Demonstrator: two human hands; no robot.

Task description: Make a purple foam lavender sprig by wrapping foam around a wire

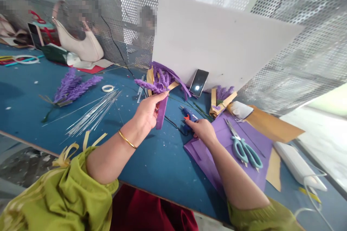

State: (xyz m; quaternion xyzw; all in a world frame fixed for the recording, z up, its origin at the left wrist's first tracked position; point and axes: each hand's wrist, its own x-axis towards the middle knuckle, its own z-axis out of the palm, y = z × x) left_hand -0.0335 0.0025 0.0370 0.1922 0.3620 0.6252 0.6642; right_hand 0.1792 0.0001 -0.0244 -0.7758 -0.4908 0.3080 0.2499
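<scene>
My left hand (pixel 148 113) pinches a purple paper strip (pixel 162 113) that hangs below the fingers. A purple lavender-like flower spike (pixel 149 86) shows at the fingertips, and a thin green stem (pixel 180 101) runs off to the right. Whether the strip is joined to the flower is hidden by the fingers. My right hand (pixel 202 130) is closed around a blue glue gun (pixel 189 114) with an orange trigger, its nozzle pointing up and left at table level. Behind my left hand lies a cluster of purple flowers and strips (pixel 165 75).
Purple sheets (pixel 252 137) bear teal-handled scissors (pixel 245 149) on the right. Left are thin wires (pixel 93 113), a tape roll (pixel 107 88) and a lavender bunch (pixel 72 88). A phone (pixel 199 83) leans on the white board (pixel 217 39). A white power strip (pixel 298 164) lies far right.
</scene>
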